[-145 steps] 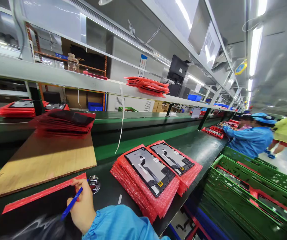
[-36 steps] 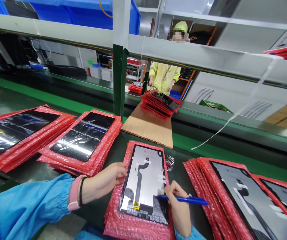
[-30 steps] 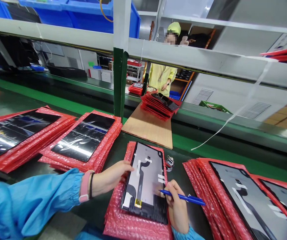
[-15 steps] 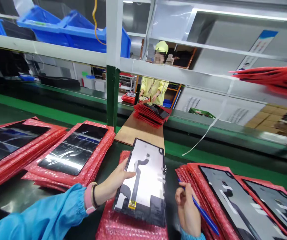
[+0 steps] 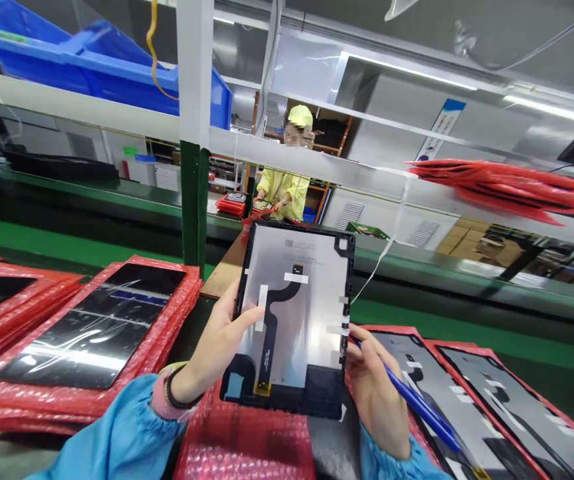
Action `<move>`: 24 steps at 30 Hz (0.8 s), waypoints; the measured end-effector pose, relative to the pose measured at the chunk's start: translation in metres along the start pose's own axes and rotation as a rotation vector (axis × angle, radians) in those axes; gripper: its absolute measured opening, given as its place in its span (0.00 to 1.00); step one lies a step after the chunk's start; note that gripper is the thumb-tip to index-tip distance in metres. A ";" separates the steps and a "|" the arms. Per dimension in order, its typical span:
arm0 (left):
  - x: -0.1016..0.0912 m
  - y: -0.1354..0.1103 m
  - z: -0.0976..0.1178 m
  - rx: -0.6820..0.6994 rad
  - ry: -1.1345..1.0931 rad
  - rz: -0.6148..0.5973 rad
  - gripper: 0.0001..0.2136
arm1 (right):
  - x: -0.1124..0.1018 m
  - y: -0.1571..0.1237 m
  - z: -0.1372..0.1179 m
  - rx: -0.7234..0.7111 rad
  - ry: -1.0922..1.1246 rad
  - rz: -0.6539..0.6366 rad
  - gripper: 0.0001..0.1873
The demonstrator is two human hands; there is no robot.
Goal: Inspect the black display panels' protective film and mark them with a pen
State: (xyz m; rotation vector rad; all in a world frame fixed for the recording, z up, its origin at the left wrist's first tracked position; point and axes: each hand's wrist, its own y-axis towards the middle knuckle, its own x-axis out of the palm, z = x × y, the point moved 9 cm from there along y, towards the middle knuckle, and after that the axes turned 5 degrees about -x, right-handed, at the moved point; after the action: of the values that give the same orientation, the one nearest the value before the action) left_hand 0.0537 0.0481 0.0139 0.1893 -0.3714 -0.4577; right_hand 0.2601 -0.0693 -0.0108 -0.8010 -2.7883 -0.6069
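My left hand point(image 5: 219, 347) grips the left side of a tablet screen panel point(image 5: 304, 333), thumb across its back. The panel is held up and tilted, its silver back facing me, with a dark ribbon cable point(image 5: 269, 340) and white tape strips on it. At the panel's right edge is my right hand point(image 5: 379, 393), fingers closed around a blue pen point(image 5: 429, 420). Whether those fingers also pinch the edge, I cannot tell. Below the panel lies a red bubble-wrap pouch point(image 5: 247, 440).
Stacked pouches with black screens point(image 5: 97, 327) lie on the left; panels with silver backs point(image 5: 511, 407) lie on the right. A green post point(image 5: 194, 207) and a white rail point(image 5: 287, 157) stand ahead. Red pouches point(image 5: 511, 190) rest on the rail. Someone in yellow point(image 5: 287, 190) works beyond.
My left hand has lifted the panel and tipped it up more squarely toward me. My right hand has come in to its right edge with the pen. The camera view has turned right.
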 end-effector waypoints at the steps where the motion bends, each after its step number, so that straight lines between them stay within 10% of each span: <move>1: 0.001 0.002 0.003 0.011 0.017 -0.005 0.18 | 0.000 0.003 -0.008 -0.048 -0.072 0.008 0.15; 12: -0.001 0.018 0.030 0.236 0.188 0.009 0.12 | 0.014 0.038 -0.017 -0.090 -0.088 0.017 0.11; 16: -0.003 0.012 0.049 0.680 0.533 0.055 0.14 | 0.021 0.043 -0.020 -0.127 0.005 0.081 0.18; 20: 0.031 -0.015 0.049 1.270 0.973 -0.224 0.16 | 0.051 0.038 0.005 0.127 0.392 -0.188 0.34; 24: 0.038 -0.017 0.044 1.384 1.104 -0.252 0.11 | 0.033 0.038 0.039 0.342 0.467 -0.183 0.27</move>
State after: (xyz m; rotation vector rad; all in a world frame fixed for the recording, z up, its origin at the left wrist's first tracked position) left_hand 0.0612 0.0115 0.0619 1.7633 0.5055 -0.2099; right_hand 0.2504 -0.0077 -0.0245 -0.2897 -2.4422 -0.2795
